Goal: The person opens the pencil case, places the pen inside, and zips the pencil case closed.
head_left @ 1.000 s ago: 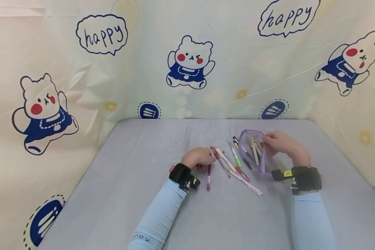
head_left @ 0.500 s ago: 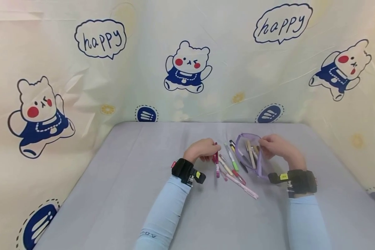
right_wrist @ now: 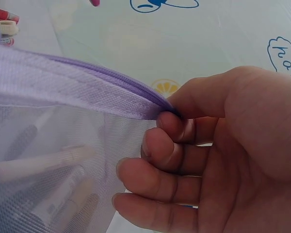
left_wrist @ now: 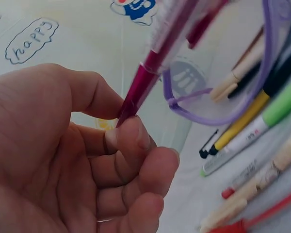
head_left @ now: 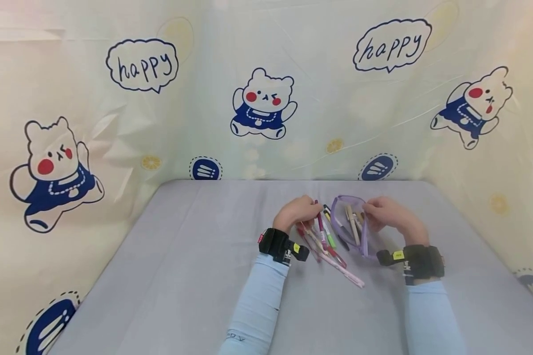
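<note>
My left hand [head_left: 298, 211] pinches a magenta pen [left_wrist: 153, 73] near one end between thumb and fingertips, above the loose pens. My right hand [head_left: 388, 216] pinches the zippered edge of a purple mesh pencil pouch [right_wrist: 87, 87], keeping its mouth apart. Through the mesh show several pens, among them a beige one [head_left: 352, 224]. The pouch lies just right of the left hand; in the left wrist view its purple rim [left_wrist: 218, 121] stands behind the held pen.
Between the hands lie several loose pens: a green-capped pen [left_wrist: 262, 126], a yellow and black pen [left_wrist: 242, 124], a red pen [head_left: 336, 257] and a pale pink pen [head_left: 346, 274]. A patterned curtain [head_left: 266, 158] hangs behind the grey table [head_left: 169, 276].
My left hand has lifted the magenta pen from the table and carried it right, over the loose pens toward the pouch. The right hand keeps its grip on the pouch edge.
</note>
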The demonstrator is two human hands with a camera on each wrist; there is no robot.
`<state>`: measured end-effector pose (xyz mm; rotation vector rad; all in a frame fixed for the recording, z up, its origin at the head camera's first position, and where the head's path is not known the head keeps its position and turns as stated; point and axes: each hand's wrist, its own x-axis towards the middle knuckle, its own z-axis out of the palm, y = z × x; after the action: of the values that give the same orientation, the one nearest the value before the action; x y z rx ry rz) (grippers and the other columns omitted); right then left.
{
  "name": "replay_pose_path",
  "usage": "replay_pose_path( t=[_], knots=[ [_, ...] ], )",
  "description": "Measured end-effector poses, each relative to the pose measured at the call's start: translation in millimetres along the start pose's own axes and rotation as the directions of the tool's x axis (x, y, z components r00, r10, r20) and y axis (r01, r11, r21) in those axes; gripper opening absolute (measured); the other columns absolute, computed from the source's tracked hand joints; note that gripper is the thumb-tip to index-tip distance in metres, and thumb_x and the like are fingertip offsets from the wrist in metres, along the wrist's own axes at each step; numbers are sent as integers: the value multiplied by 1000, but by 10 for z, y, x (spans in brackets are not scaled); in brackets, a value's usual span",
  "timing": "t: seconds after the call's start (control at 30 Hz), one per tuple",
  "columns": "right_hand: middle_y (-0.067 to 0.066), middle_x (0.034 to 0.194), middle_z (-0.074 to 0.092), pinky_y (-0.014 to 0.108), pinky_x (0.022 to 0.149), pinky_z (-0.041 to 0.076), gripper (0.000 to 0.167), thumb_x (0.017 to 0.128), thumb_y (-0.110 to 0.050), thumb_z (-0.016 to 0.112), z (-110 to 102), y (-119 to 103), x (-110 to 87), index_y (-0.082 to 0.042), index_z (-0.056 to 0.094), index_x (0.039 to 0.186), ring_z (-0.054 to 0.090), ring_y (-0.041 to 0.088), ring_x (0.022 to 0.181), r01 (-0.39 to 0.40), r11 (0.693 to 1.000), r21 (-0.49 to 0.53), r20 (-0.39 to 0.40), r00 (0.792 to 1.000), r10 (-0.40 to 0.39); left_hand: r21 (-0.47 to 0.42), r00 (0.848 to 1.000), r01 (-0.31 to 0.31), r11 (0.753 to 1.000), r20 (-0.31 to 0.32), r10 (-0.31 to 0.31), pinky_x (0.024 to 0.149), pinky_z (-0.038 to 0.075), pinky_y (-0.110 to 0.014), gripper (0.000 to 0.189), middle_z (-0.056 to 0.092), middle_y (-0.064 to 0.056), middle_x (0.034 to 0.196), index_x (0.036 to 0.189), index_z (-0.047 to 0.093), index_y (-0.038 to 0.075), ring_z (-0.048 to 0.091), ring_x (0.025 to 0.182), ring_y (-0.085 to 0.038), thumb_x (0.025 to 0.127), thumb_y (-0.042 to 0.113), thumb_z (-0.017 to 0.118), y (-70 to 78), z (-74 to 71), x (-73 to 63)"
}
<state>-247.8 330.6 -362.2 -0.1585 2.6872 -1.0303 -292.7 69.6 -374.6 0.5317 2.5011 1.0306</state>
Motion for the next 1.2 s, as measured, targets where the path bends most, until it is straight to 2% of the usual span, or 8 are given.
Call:
replay_pose_path(
  t=[0.27, 0.4, 0.53, 0.67, 0.8, 0.97, 1.07, 1.2],
  knots=[
    [7, 75, 62, 34, 68, 57, 33, 104, -22, 40, 35, 9, -4, 2, 58, 91, 63, 18, 70, 13, 1000, 10, -12, 1000, -13, -128, 993, -34, 991, -112, 19, 61, 53, -36, 39, 58, -5, 65, 73, 58, 7, 60, 63, -26, 99, 33, 46, 7, 68, 140],
    [7, 74, 62, 33, 67, 56, 32, 104, -21, 40, 19, 22, -10, 1, 58, 89, 63, 18, 69, 9, 1000, 13, -16, 1000, -9, -137, 992, -40, 990, -122, 23, 63, 54, -36, 38, 63, -7, 67, 75, 61, 4, 63, 67, -27, 98, 31, 46, 12, 135, 222],
    [7, 75, 62, 33, 67, 57, 32, 104, -20, 40, 5, 8, 22, 2, 58, 91, 63, 18, 69, 11, 1000, 12, -21, 1000, -11, -167, 991, -6, 986, -135, -17, 64, 54, -37, 40, 68, -9, 71, 81, 65, 1, 66, 70, -29, 98, 33, 47, -8, 208, 291],
    [9, 79, 64, 34, 69, 57, 34, 103, -22, 42, 4, -26, 67, 7, 60, 102, 63, 18, 71, 13, 1000, 5, -18, 1000, -13, -214, 985, 8, 977, -167, -45, 67, 54, -40, 40, 70, -10, 74, 80, 65, 3, 68, 73, -29, 99, 33, 47, -40, 280, 360],
    [9, 81, 65, 34, 70, 57, 36, 103, -22, 43, 16, -27, 86, 10, 59, 110, 64, 18, 72, -4, 1000, 0, 12, 1000, 4, -226, 984, 23, 974, -166, -62, 61, 50, -35, 39, 66, -4, 66, 73, 61, 8, 65, 66, -24, 100, 32, 48, -48, 371, 421],
    [9, 81, 65, 34, 69, 57, 37, 104, -21, 41, 12, 21, 98, 10, 58, 109, 64, 17, 72, -22, 1000, 9, 4, 1000, 22, -219, 990, -22, 975, -141, -9, 57, 48, -28, 39, 64, -1, 64, 78, 64, 6, 61, 61, -17, 101, 34, 47, -8, 475, 484],
    [9, 81, 64, 34, 69, 57, 36, 104, -22, 41, 3, 46, 104, 9, 58, 106, 63, 18, 72, -19, 1000, 10, -1, 1000, 19, -217, 985, -40, 975, -173, 2, 59, 52, -29, 40, 65, 0, 66, 85, 67, 5, 62, 62, -14, 100, 35, 46, 17, 500, 508],
    [9, 80, 64, 34, 69, 57, 36, 104, -23, 41, -6, 66, 105, 9, 59, 106, 63, 18, 72, -17, 1000, 12, 4, 1000, 17, -207, 978, -42, 977, -210, -2, 61, 54, -31, 39, 65, 0, 66, 83, 67, 6, 64, 63, -15, 100, 35, 46, 38, 501, 511]
  ],
)
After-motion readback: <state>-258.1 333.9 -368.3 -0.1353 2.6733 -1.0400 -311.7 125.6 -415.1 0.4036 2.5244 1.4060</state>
